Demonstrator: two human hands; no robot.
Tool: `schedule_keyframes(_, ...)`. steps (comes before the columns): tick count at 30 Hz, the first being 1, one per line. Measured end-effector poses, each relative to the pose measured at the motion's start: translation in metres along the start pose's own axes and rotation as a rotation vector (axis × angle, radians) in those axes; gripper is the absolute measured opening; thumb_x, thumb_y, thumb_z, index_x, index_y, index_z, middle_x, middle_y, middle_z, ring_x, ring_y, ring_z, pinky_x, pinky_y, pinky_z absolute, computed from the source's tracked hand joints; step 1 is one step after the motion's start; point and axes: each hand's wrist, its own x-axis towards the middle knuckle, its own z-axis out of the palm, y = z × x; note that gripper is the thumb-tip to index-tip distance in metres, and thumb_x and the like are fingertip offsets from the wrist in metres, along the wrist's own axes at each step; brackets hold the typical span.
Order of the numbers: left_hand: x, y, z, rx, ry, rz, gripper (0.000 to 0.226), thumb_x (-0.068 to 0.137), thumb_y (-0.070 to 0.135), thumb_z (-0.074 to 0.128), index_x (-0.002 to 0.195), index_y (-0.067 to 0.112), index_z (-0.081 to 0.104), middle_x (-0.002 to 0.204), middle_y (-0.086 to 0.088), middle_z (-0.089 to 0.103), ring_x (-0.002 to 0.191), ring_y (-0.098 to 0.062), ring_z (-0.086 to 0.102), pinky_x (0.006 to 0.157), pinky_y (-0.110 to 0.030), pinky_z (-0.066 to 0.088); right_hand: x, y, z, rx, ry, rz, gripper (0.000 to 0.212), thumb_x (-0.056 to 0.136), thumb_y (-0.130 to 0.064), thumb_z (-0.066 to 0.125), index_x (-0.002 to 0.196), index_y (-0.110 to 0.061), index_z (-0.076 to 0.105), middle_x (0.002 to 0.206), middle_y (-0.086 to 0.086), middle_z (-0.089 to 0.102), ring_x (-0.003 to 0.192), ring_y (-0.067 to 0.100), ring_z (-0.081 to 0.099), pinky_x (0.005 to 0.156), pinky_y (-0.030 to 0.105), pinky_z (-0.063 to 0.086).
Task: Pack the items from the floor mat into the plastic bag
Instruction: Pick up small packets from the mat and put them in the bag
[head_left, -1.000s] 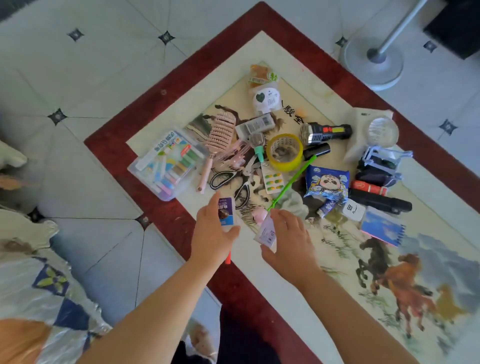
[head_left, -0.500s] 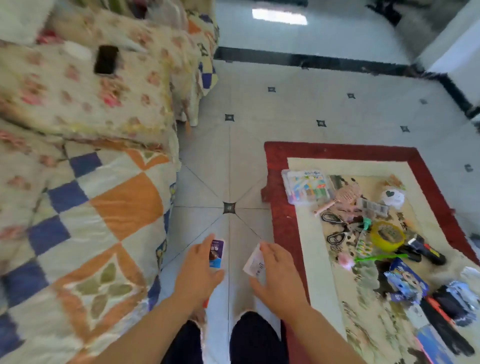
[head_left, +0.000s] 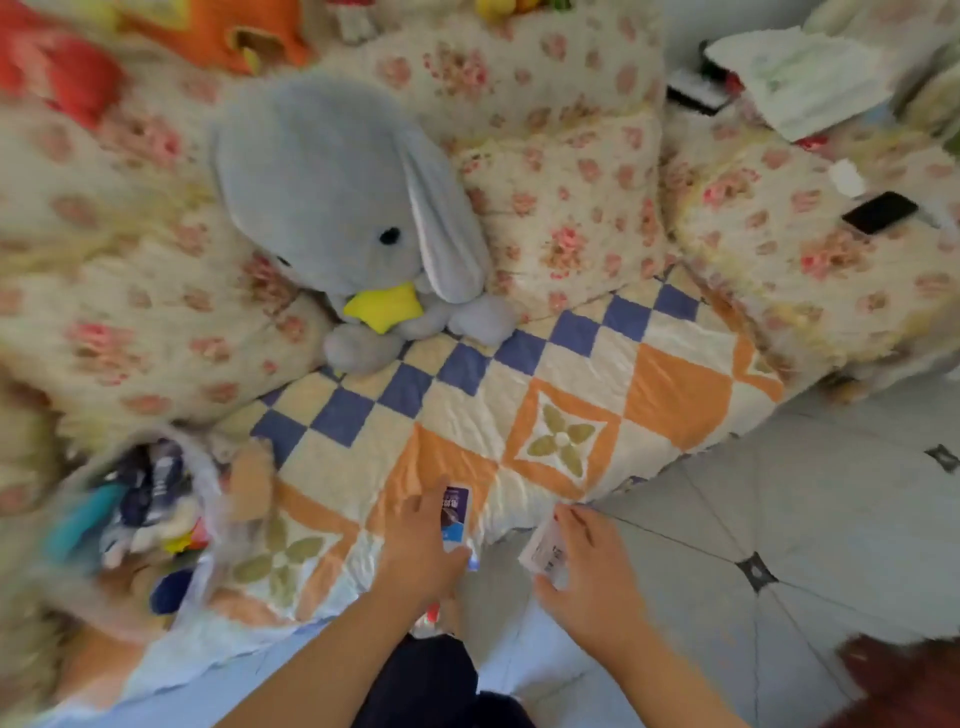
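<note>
Low at your left, the translucent plastic bag (head_left: 208, 525) sits slumped on the orange, blue and cream patchwork quilt (head_left: 519, 415), holding a blurred heap of dark blue, teal, yellow and red things you cannot tell apart. Your left hand (head_left: 421, 551) grips a small blue-and-white card packet (head_left: 456, 512) over the quilt's edge; your right hand (head_left: 592, 571) pinches a small white printed sachet (head_left: 545, 551) above the grey tiled floor (head_left: 779, 493). Both forearms reach forward. Farther off, a grey plush rabbit (head_left: 343, 208) leans on floral cushions (head_left: 561, 218).

One head-worn wide-angle camera looks steeply down, facing the patchwork quilt (head_left: 675, 395) and grey plush rabbit (head_left: 337, 208), tiled floor (head_left: 805, 519) to the right; left hand (head_left: 421, 545) and right hand (head_left: 592, 577) close at bottom.
</note>
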Motion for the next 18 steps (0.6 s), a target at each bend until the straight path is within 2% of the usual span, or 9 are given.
schedule_keyframes(1, -0.008, -0.019, -0.014, -0.016, 0.047, -0.050, 0.081, 0.082, 0.023, 0.065, 0.146, 0.023, 0.015, 0.134, -0.006, 0.036, 0.113, -0.019, 0.048, 0.085, -0.018, 0.039, 0.006, -0.018, 0.011, -0.041, -0.022, -0.065, 0.075, 0.080, -0.039, 0.060, 0.142, -0.011, 0.029, 0.140, 0.004, 0.035, 0.130, 0.023, 0.035, 0.108, 0.031, 0.035)
schedule_keyframes(3, -0.023, -0.057, -0.040, -0.055, 0.128, -0.143, 0.081, 0.082, 0.023, 0.065, 0.146, 0.025, 0.016, 0.131, -0.005, 0.039, 0.104, -0.017, 0.050, 0.082, -0.021, 0.043, 0.017, -0.051, 0.035, -0.099, -0.039, -0.221, 0.074, 0.064, -0.035, 0.077, 0.127, -0.008, 0.050, 0.119, 0.006, 0.055, 0.110, 0.027, 0.057, 0.087, 0.035, 0.054)
schedule_keyframes(5, -0.035, -0.091, -0.061, -0.115, 0.199, -0.226, 0.081, 0.081, 0.022, 0.065, 0.146, 0.026, 0.017, 0.129, -0.004, 0.040, 0.101, -0.015, 0.049, 0.079, -0.021, 0.042, 0.026, -0.087, 0.052, -0.114, -0.064, -0.315, 0.071, 0.057, -0.035, 0.083, 0.117, -0.010, 0.056, 0.108, 0.005, 0.060, 0.098, 0.025, 0.063, 0.076, 0.031, 0.055)
schedule_keyframes(8, -0.048, -0.138, -0.091, -0.185, 0.287, -0.339, 0.083, 0.079, 0.026, 0.067, 0.146, 0.026, 0.019, 0.127, -0.005, 0.043, 0.106, -0.019, 0.052, 0.083, -0.025, 0.045, 0.043, -0.141, 0.077, -0.120, -0.106, -0.435, 0.070, 0.059, -0.034, 0.082, 0.119, -0.011, 0.054, 0.109, 0.004, 0.058, 0.099, 0.024, 0.062, 0.076, 0.030, 0.056)
schedule_keyframes(12, -0.047, -0.202, -0.129, -0.259, 0.337, -0.396, 0.083, 0.077, 0.023, 0.067, 0.146, 0.026, 0.020, 0.121, -0.003, 0.046, 0.093, -0.013, 0.050, 0.079, -0.024, 0.046, 0.066, -0.211, 0.114, -0.193, -0.187, -0.493, 0.077, 0.052, -0.041, 0.084, 0.118, -0.012, 0.055, 0.105, 0.000, 0.059, 0.093, 0.018, 0.064, 0.066, 0.020, 0.056)
schedule_keyframes(13, -0.044, -0.218, -0.139, -0.273, 0.335, -0.405, 0.083, 0.078, 0.022, 0.066, 0.146, 0.026, 0.020, 0.121, -0.004, 0.045, 0.092, -0.012, 0.047, 0.077, -0.022, 0.043, 0.073, -0.228, 0.125, -0.198, -0.211, -0.508, 0.076, 0.054, -0.040, 0.084, 0.119, -0.012, 0.055, 0.107, 0.000, 0.059, 0.096, 0.018, 0.063, 0.069, 0.020, 0.056)
schedule_keyframes(16, -0.029, -0.270, -0.171, -0.290, 0.299, -0.433, 0.083, 0.080, 0.022, 0.066, 0.147, 0.026, 0.016, 0.128, -0.005, 0.041, 0.094, -0.010, 0.045, 0.078, -0.020, 0.041, 0.095, -0.280, 0.167, -0.195, -0.294, -0.525, 0.072, 0.070, -0.036, 0.074, 0.131, -0.011, 0.046, 0.122, 0.003, 0.051, 0.114, 0.020, 0.052, 0.092, 0.027, 0.049)
schedule_keyframes(18, -0.016, -0.308, -0.192, -0.304, 0.265, -0.465, 0.085, 0.080, 0.024, 0.067, 0.147, 0.026, 0.015, 0.134, -0.006, 0.039, 0.102, -0.014, 0.051, 0.080, -0.020, 0.042, 0.110, -0.314, 0.199, -0.208, -0.320, -0.505, 0.070, 0.071, -0.033, 0.074, 0.131, -0.010, 0.046, 0.123, 0.005, 0.050, 0.115, 0.022, 0.051, 0.095, 0.030, 0.048)
